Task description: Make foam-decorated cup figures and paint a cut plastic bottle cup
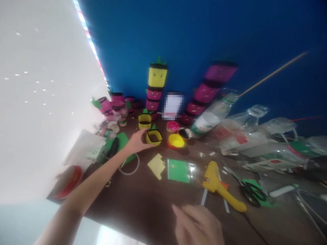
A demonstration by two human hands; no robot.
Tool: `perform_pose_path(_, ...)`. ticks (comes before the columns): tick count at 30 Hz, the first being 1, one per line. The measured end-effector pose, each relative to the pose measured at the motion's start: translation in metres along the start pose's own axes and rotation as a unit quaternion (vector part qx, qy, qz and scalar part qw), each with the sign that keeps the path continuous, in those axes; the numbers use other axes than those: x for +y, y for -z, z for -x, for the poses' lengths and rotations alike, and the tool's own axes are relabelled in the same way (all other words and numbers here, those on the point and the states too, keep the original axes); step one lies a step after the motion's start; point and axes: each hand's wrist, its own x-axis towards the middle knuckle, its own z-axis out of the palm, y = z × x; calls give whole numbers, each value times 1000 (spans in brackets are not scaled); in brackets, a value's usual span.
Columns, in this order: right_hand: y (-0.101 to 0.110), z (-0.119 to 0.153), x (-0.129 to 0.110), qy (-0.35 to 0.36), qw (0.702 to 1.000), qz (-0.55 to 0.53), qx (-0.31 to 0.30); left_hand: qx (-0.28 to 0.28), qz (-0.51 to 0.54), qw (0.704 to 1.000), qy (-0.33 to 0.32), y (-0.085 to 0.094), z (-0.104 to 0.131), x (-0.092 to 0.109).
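My left hand reaches out to a small yellow cup with black trim, thumb and fingers curled round its left side. Another yellow cup stands just behind it. My right hand is blurred near the table's front edge, its fingers bent together; whether anything small is between them is hidden. A yellow glue gun lies to the right of that hand. Green sheets in a clear sleeve and a cut pale yellow piece lie between the hands and the cups.
Pink cups stand stacked and loose along the blue wall. Open paint pots sit mid-table. Clear plastic bottles crowd the right, with black scissors before them. A red round lid is at the left edge.
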Motion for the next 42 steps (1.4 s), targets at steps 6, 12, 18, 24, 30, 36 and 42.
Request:
perform_pose_path(6, -7, 10, 13, -6, 1000, -12, 27, -33, -47, 998, -33, 7, -1, -3)
perform_pose_path(12, 14, 25, 64, -80, 996, 29, -6, 39, -134, 989, -55, 8, 38, 25)
perform_pose_path(18, 18, 53, 125, -203, 936, 222, -183, -20, -102, 971, -216, -20, 64, 35)
perform_pose_path(24, -5, 61, 139, -191, 932, 245, -187, -59, -165, 942, -287, -40, 72, 49)
perform_pose_path(30, -7, 52, 126, -196, 944, 240, -112, -68, -190, 920, -336, -47, 83, 53)
perform_pose_path(36, 8, 37, 109, -204, 961, 184, 23, -66, -209, 918, -332, -53, 88, 51)
perform_pose_path(42, -2, 6, 95, -542, 811, -218, 1, -89, -210, 924, -306, -56, 88, 50)
